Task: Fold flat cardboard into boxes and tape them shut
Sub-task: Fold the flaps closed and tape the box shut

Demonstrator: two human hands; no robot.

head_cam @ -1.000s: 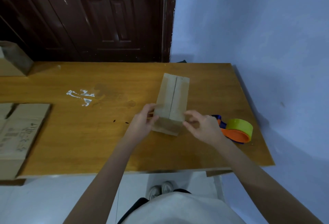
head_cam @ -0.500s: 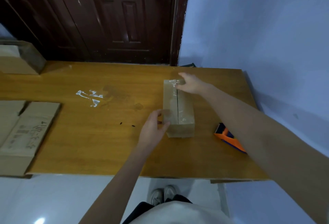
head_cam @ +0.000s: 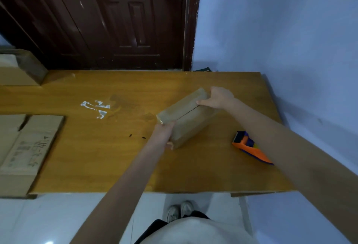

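A long, narrow cardboard box [head_cam: 187, 119] lies slanted on the wooden table [head_cam: 116, 156], its taped top seam facing up. My left hand [head_cam: 163, 133] grips its near left end, fingers curled over the edge. My right hand [head_cam: 219, 97] holds the far right end, thumb lying on the top by the seam. An orange and blue tape dispenser [head_cam: 249, 147] rests on the table to the right of the box, partly hidden behind my right forearm.
Flat cardboard sheets [head_cam: 25, 150] are stacked at the table's left near corner. Another box [head_cam: 21, 69] stands at the far left. White tape scraps [head_cam: 95, 107] stick to the tabletop. A dark door is behind, a blue wall to the right.
The box has turned from pointing straight away to a slant. My right hand now holds the far end and my left grips the near end. The view shifted slightly.
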